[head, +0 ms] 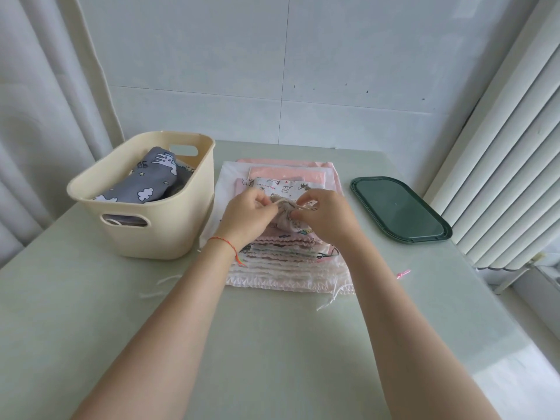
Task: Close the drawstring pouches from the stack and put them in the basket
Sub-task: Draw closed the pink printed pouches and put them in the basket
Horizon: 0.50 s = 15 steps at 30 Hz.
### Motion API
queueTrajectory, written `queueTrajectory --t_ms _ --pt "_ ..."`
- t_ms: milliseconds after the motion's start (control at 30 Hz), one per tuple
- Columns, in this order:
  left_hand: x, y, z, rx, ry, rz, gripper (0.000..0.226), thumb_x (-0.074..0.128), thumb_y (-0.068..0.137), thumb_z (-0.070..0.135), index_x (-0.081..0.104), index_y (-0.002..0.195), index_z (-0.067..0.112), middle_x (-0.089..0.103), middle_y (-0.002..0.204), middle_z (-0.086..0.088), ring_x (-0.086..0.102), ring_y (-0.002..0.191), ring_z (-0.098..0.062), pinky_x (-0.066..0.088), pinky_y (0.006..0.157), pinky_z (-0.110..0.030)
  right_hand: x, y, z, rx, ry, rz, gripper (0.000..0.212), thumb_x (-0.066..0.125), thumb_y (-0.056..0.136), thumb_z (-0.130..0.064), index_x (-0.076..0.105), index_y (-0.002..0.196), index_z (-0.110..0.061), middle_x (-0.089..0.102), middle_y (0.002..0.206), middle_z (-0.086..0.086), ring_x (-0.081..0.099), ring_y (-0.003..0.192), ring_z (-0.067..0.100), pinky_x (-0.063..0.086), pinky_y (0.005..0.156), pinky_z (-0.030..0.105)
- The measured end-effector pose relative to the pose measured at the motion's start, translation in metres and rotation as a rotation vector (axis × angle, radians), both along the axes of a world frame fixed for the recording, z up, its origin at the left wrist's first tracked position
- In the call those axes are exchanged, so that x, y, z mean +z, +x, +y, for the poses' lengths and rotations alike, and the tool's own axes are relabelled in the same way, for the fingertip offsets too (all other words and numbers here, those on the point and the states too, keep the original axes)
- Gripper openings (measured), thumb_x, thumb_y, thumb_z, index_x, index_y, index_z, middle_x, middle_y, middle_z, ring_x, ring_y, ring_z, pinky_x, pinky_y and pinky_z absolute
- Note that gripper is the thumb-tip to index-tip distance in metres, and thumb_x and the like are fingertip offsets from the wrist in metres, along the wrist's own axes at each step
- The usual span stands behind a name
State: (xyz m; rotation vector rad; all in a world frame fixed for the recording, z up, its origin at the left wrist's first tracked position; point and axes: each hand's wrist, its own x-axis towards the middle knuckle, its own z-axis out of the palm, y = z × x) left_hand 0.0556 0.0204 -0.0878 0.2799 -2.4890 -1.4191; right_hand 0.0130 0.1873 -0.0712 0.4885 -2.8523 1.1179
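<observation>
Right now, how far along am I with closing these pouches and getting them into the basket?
Done: a grey cloud-print pouch already lies in the cream basket. In hand: your left hand and right hand pinch the cords of a small printed pouch, its mouth gathered nearly shut, above the stack. Left: drop this one in, then close the several flat pouches in the stack.

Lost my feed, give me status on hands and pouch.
Left hand and right hand both pinching small cartoon-print fabric pouch, mouth gathered. Over pink pouch stack. Cream plastic basket left, path clear.
</observation>
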Motion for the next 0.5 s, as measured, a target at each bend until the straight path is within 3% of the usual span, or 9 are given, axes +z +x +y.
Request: queueTrajectory --t_ms 100,167,267,367,433,500 --pt "0.008 0.002 -0.002 -0.036 0.006 -0.036 0.029 0.055 0.093 0.026 0.065 0.072 0.008 0.045 0.047 0.010 0.042 0.052 -0.012 0.035 0.052 -0.022 0.001 0.000 0.000 -0.012 0.035 -0.005 0.026 0.074 0.084 -0.035 0.068 0.107 -0.025 0.065 0.089 -0.005 0.057 0.068 0.007 0.041 0.054 0.020" --pt "0.011 0.002 -0.001 -0.089 0.197 0.019 0.032 0.055 0.096 0.025 0.065 0.069 0.012 0.044 0.050 0.004 0.036 0.049 -0.008 0.029 0.047 -0.022 0.001 0.001 -0.002 -0.005 0.053 -0.041 0.026 0.075 0.083 -0.033 0.068 0.107 -0.026 0.062 0.083 -0.009 0.058 0.069 0.009 0.042 0.054 0.020" --pt "0.010 0.001 0.001 -0.192 0.390 0.087 0.019 0.061 0.096 0.023 0.071 0.082 0.014 0.047 0.059 -0.006 0.029 0.047 -0.011 0.023 0.046 -0.022 0.000 0.004 -0.007 0.020 0.082 -0.064 0.024 0.076 0.081 -0.031 0.070 0.104 -0.028 0.063 0.085 -0.008 0.061 0.074 0.014 0.047 0.058 0.023" --pt "0.004 0.002 0.003 -0.225 0.389 0.051 0.010 0.067 0.092 0.018 0.072 0.098 0.012 0.049 0.047 0.010 0.029 0.042 -0.010 0.026 0.047 -0.024 -0.002 0.007 -0.011 0.044 0.115 -0.060 0.022 0.075 0.082 -0.030 0.071 0.103 -0.027 0.069 0.096 -0.003 0.066 0.084 0.019 0.052 0.068 0.028" --pt "0.001 0.002 0.006 -0.212 0.426 0.039 0.015 0.064 0.093 0.013 0.072 0.103 0.006 0.047 0.044 0.011 0.028 0.037 -0.007 0.025 0.043 -0.019 -0.002 0.010 -0.011 0.068 0.139 -0.062 0.022 0.073 0.084 -0.032 0.069 0.104 -0.024 0.068 0.090 -0.005 0.065 0.077 0.017 0.048 0.060 0.023" --pt "0.001 0.002 0.008 -0.156 0.445 0.052 0.018 0.065 0.093 0.013 0.072 0.105 0.001 0.058 0.057 0.004 0.034 0.034 -0.001 0.029 0.038 -0.012 -0.001 0.011 -0.011 0.082 0.131 -0.065 0.021 0.071 0.086 -0.039 0.066 0.097 -0.021 0.061 0.077 -0.009 0.058 0.063 0.012 0.039 0.052 0.022"
